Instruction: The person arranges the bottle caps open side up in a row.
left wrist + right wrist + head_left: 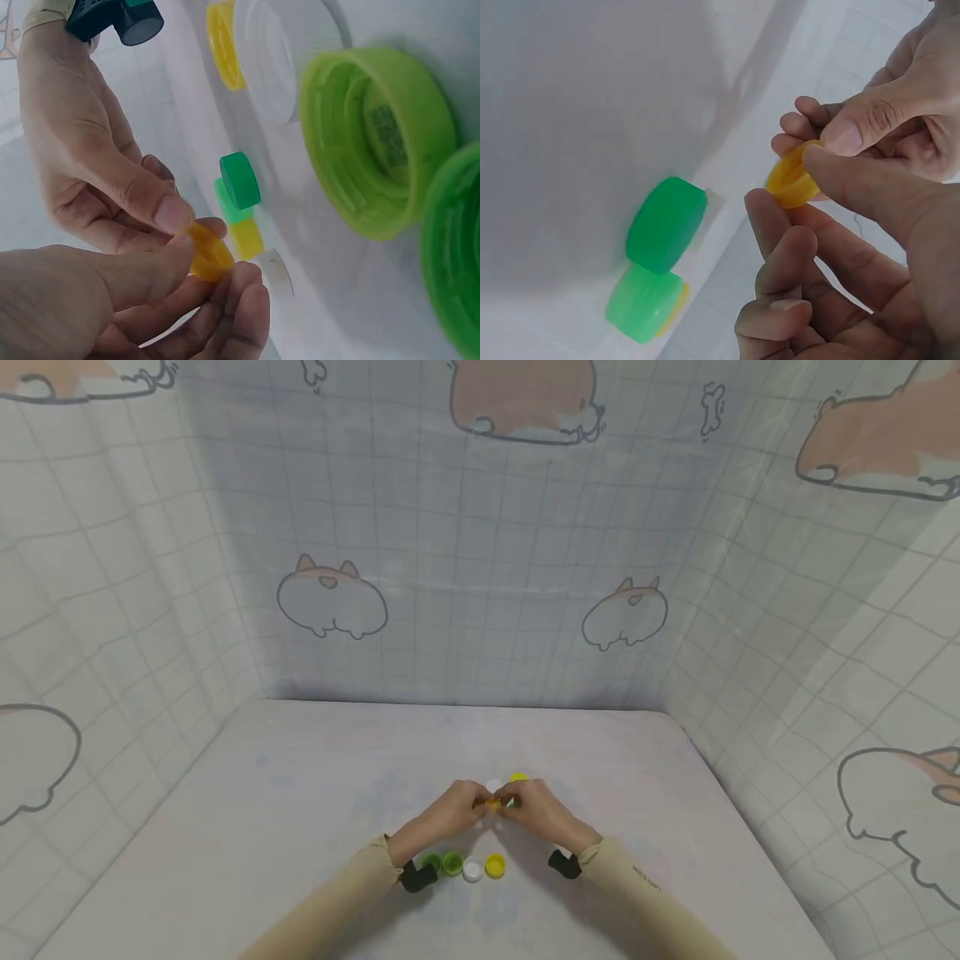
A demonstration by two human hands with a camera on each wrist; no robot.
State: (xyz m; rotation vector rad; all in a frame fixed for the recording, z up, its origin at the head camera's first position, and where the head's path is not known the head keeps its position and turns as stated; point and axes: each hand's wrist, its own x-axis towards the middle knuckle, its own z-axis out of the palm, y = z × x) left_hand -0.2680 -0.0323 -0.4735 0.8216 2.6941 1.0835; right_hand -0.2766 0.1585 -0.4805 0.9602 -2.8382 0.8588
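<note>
Pinching orange-yellow cap [210, 256], left hand [459, 804] facing right hand [538, 804]

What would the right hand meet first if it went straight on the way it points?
Beyond the yellow cap it pinches, most likely the left hand, also gripping that cap; exact depth is unclear.

Booth [150, 577] with dog-print sheet walls [480, 543]

The held cap [212, 259] is amber yellow. Near, left to right, sit a green cap [431, 861], lime cap [452, 863], white cap [473, 870] and yellow cap [495, 866]. The far cloth [480, 635] shows grey grid lines and tan-and-white dogs.
</note>
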